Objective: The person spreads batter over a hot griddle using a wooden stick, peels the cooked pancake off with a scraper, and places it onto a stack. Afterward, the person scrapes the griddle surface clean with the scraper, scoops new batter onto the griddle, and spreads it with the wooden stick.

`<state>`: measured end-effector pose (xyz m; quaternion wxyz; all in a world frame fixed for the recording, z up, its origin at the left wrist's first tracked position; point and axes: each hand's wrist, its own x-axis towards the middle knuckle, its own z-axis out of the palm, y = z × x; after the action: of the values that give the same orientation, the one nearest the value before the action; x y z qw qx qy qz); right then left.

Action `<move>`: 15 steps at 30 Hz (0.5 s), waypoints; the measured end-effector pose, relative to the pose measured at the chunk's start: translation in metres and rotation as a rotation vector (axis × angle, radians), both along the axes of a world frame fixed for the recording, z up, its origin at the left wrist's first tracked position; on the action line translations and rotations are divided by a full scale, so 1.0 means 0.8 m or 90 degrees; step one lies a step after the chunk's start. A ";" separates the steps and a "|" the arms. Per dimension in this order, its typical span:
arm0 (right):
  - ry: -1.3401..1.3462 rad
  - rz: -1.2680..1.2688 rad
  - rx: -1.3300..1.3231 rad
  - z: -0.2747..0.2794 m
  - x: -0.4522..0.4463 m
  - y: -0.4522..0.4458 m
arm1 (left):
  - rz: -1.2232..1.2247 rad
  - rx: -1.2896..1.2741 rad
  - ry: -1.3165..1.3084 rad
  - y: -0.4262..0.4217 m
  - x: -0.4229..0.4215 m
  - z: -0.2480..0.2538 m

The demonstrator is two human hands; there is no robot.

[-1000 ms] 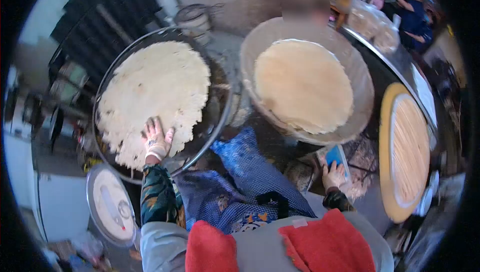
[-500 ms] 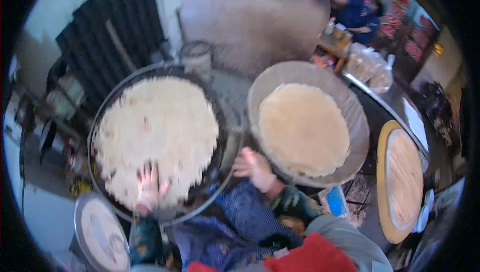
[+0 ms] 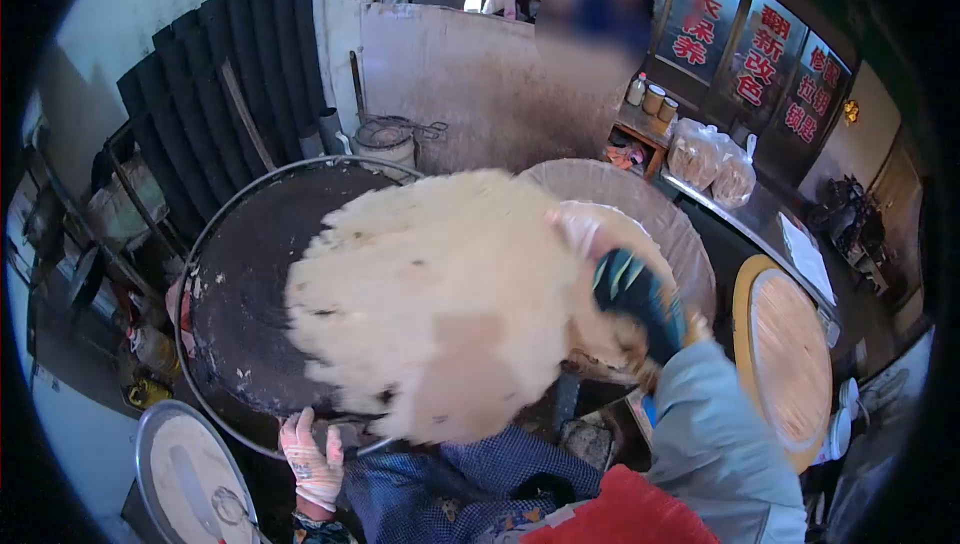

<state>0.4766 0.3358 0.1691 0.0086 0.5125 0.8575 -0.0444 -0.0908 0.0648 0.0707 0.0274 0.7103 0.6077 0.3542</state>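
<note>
A large thin pale flatbread (image 3: 430, 294) hangs between the dark round griddle (image 3: 250, 284) on the left and the lined round basket (image 3: 680, 214) on the right, its ragged edge smeared by motion. My right hand (image 3: 585, 234), blurred, grips its upper right edge above the basket. Under it, part of another round flatbread (image 3: 640, 234) shows in the basket. My left hand (image 3: 314, 459), in a striped glove, is at the griddle's near rim, fingers up and thumb apart, with nothing in it.
A bowl of pale batter (image 3: 190, 474) with a tool in it stands at lower left. At right are a yellow-rimmed round board (image 3: 745, 334) and a metal counter (image 3: 760, 224) with bagged food (image 3: 710, 159). A person, blurred, is beyond the partition (image 3: 480, 84).
The flatbread has come off the griddle and moved right, toward the basket. My right hand went from the blue item to the flatbread and swung right; my left hand left its surface.
</note>
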 end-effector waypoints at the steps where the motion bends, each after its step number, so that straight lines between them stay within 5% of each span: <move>1: -0.191 -0.058 0.277 0.008 0.032 0.017 | -0.004 -0.043 -0.007 -0.010 -0.009 -0.009; 4: -0.547 -0.184 0.287 0.198 0.072 0.021 | -0.009 -0.263 0.174 -0.028 -0.014 -0.029; 6: -0.150 -0.536 0.332 0.317 0.032 -0.002 | -0.036 -0.360 0.322 -0.030 -0.011 -0.048; 8: -0.209 -0.494 0.416 0.384 0.014 -0.005 | 0.001 -0.403 0.403 -0.018 -0.004 -0.064; 11: -0.241 -0.354 0.540 0.395 -0.021 -0.015 | 0.068 -0.441 0.478 0.002 -0.010 -0.091; 13: -0.288 -0.332 0.431 0.362 -0.051 -0.026 | 0.089 -0.430 0.523 0.003 -0.015 -0.104; 14: -0.432 -0.185 0.406 0.330 -0.039 0.001 | 0.081 -0.466 0.550 0.005 -0.015 -0.100; 15: -0.272 -0.203 0.435 0.265 -0.019 0.003 | 0.078 -0.495 0.573 0.008 -0.016 -0.098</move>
<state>0.4616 0.3383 0.3811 0.0088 0.6099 0.7119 0.3482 -0.1032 0.0714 -0.0079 0.0048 0.6922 0.6843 -0.2293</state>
